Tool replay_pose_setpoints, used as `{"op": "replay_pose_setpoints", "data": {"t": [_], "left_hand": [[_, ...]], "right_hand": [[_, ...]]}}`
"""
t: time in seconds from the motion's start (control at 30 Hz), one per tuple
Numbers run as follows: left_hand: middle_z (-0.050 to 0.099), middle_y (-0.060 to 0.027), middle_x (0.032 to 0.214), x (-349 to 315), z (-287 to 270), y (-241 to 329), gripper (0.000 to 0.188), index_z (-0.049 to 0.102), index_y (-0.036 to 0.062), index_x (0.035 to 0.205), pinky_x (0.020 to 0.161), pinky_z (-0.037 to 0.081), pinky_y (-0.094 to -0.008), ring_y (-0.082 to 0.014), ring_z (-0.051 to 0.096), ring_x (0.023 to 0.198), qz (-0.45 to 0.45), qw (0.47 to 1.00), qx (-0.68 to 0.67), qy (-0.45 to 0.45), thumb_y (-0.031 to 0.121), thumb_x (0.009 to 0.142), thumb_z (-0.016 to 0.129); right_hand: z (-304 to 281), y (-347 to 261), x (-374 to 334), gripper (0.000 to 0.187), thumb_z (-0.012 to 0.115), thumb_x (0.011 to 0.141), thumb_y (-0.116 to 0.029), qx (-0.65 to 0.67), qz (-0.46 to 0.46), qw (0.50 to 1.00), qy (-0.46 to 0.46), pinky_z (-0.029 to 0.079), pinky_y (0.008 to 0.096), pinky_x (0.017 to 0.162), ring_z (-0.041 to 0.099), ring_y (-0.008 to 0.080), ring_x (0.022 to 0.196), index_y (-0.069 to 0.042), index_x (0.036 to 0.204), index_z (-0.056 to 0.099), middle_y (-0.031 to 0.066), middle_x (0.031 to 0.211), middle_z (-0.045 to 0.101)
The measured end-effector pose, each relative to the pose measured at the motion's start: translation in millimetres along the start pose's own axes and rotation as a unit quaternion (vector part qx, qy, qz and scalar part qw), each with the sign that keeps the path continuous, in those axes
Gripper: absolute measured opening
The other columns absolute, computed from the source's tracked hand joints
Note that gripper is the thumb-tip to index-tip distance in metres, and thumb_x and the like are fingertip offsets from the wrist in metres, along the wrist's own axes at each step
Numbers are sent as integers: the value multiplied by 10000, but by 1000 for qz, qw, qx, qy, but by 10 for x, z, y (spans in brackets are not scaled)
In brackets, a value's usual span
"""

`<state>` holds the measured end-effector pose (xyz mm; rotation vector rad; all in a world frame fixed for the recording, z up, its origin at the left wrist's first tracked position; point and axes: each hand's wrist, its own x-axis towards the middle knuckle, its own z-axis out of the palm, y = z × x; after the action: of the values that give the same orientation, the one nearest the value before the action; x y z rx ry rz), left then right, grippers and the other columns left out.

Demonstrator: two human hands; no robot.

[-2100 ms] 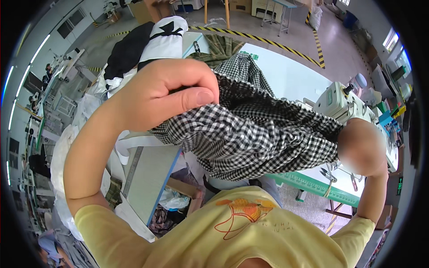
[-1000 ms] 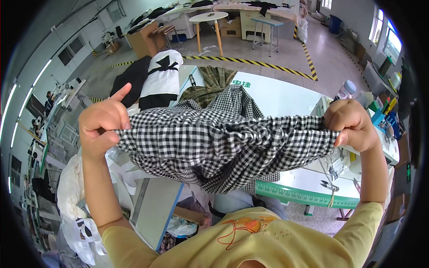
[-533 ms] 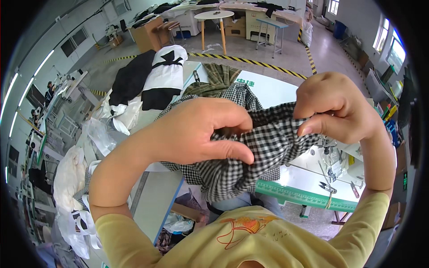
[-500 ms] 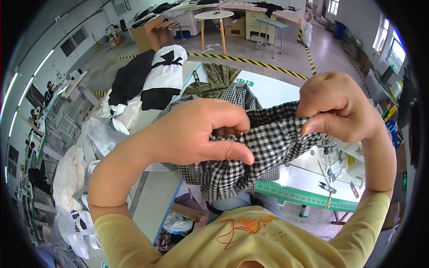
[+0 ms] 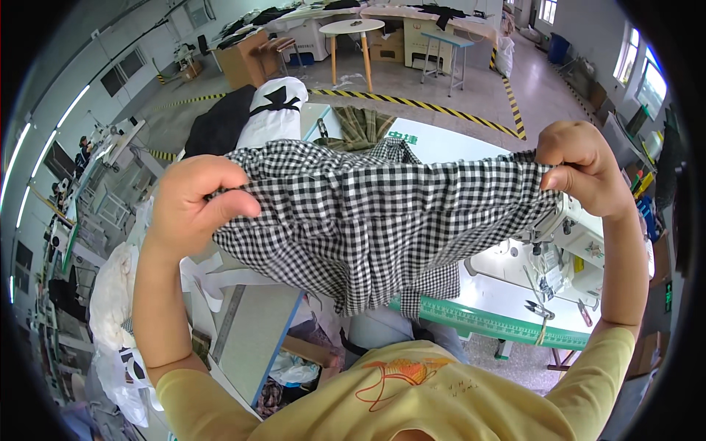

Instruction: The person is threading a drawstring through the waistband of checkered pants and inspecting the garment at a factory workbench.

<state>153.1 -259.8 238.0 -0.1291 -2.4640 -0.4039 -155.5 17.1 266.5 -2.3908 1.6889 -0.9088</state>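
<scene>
The left hand (image 5: pixel 195 206) has moved from the middle of the scene out to the left since half a second ago, and the right hand (image 5: pixel 585 169) has shifted a little to the right. Between them the checked cloth (image 5: pixel 368 220), bunched and folded then, is now drawn out wide, its upper edge nearly straight (and less puckered at the right than a second ago). It now hides the black lower part of the white bundle (image 5: pixel 273 121), which showed on the far left.
</scene>
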Motion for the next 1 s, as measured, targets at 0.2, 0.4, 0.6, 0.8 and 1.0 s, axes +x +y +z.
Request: {"op": "replay_pose_setpoints", "data": {"t": [0.2, 0.4, 0.6, 0.8, 1.0], "left_hand": [[541, -55, 658, 137, 38, 15, 205, 577, 8, 740, 546, 382, -275, -167, 493, 584, -57, 997, 42, -11, 189, 813, 639], [627, -94, 919, 471, 576, 150, 373, 603, -10, 923, 749, 457, -285, -191, 589, 816, -42, 971, -180, -153, 348, 922, 499], [537, -56, 694, 510, 652, 403, 334, 589, 4, 807, 573, 399, -294, -144, 480, 616, -90, 967, -161, -176, 334, 854, 612], [556, -50, 630, 36, 229, -7, 266, 603, 9, 744, 522, 373, -258, -132, 493, 572, -86, 992, -74, -57, 225, 714, 757], [620, -73, 805, -150, 108, -121, 276, 595, 20, 788, 710, 460, -297, -206, 604, 800, -66, 996, -66, 8, 216, 695, 766]], "right_hand": [[92, -5, 147, 201, 641, 815, -152, 13, -12, 999, 27, 362, 293, 550, 476, 182, 600, 16, 733, 567, 63, 655, 515], [265, -129, 432, 155, 663, 794, -105, 16, -60, 998, -25, 406, 332, 574, 526, 256, 637, 24, 786, 577, 114, 707, 556], [167, -135, 429, 169, 679, 784, -117, 4, -50, 998, -49, 421, 338, 588, 543, 252, 649, 22, 795, 584, 112, 732, 584], [30, 113, -10, 152, 674, 798, -127, 40, 56, 997, 35, 413, 246, 562, 543, 99, 659, 13, 832, 627, 27, 745, 601], [61, 70, 66, 266, 592, 834, -30, 15, 45, 993, 109, 463, 186, 698, 604, 87, 822, 4, 1097, 618, 63, 958, 657]]}}
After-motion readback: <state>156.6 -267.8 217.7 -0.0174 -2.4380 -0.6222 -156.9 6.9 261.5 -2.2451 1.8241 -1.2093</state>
